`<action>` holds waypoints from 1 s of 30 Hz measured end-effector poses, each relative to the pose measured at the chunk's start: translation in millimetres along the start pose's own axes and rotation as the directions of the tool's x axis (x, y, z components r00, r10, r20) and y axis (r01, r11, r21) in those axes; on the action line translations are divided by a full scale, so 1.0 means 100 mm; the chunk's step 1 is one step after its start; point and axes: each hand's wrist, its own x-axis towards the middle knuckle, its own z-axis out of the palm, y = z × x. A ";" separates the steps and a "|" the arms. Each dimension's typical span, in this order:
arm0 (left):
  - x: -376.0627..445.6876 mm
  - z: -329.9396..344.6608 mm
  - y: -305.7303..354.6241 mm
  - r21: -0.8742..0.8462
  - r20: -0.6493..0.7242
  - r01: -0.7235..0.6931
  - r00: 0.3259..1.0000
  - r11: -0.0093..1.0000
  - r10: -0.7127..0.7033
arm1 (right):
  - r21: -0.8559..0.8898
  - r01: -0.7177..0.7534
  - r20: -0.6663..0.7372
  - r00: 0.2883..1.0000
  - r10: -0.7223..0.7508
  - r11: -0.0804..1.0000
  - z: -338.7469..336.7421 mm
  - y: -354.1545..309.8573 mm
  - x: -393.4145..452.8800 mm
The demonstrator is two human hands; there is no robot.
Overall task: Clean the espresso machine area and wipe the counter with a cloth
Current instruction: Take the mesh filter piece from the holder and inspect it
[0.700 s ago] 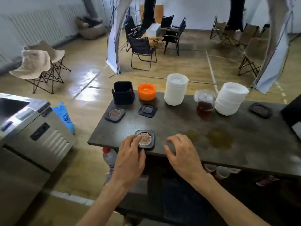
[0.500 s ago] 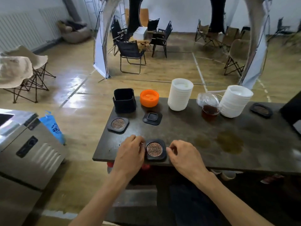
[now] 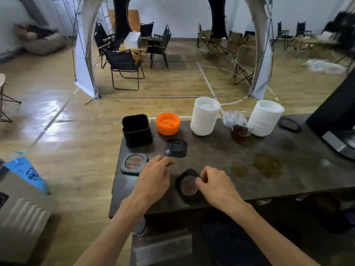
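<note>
The dark counter (image 3: 211,158) carries two brown spill stains (image 3: 267,166) right of my hands. A black coaster with a patterned round inlay (image 3: 187,186) sits at the near edge, tilted. My right hand (image 3: 215,187) pinches its right rim with curled fingers. Just left of that coaster, my left hand (image 3: 153,177) hovers over the counter with loosely bent fingers and holds nothing. No cloth is in view.
A second patterned coaster (image 3: 134,163), a plain black coaster (image 3: 175,148), a black square holder (image 3: 136,129), an orange lid (image 3: 167,123), two white stacks (image 3: 205,116), a glass of dark liquid (image 3: 240,127) and a black machine (image 3: 336,116) occupy the counter. A steel unit (image 3: 19,208) stands left.
My left hand has come off the coaster and shifted left. My right hand has closed on the coaster's right rim, and the coaster has tipped.
</note>
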 end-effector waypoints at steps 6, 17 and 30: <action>0.03 -0.12 -0.09 -0.041 -0.106 0.007 0.994 0.999 -0.012 | -0.203 0.354 -0.253 0.882 -0.398 0.913 -0.21 -0.24 0.09; 0.31 -0.31 0.20 -0.095 -0.087 -0.221 0.973 0.971 0.213 | -0.036 0.504 -0.176 0.846 -0.502 0.863 -0.35 -0.34 0.37; 0.43 -0.35 0.16 -0.722 -0.024 0.271 0.909 0.636 -0.415 | 0.749 0.007 0.093 0.989 -0.116 0.663 -0.36 -0.44 0.49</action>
